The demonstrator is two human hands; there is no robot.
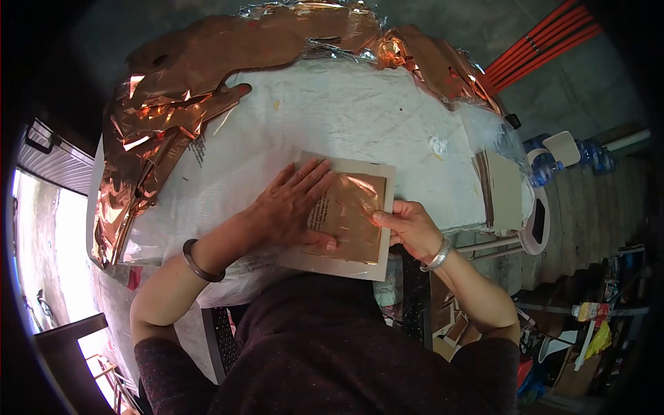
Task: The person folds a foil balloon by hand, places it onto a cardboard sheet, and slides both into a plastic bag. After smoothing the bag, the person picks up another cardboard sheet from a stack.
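A pale flat board (389,181) lies at the near edge of the covered table, slightly tilted in view. On top of it sits a copper-coloured foil sheet (360,225), shiny and a little creased, with small dark print near its left side. My left hand (287,207) rests flat across the left part of the board and foil, fingers spread. At the right edge, my right hand (413,228) pinches the board, thumb on top and the other fingers partly hidden beneath.
Crumpled copper foil sheets (207,52) line the table's far and left edges. A stack of pale boards (503,190) stands on the right side of the white-covered table (332,111). Beyond are red rods (543,45), blue water bottles (543,169) and a cluttered shelf (581,308).
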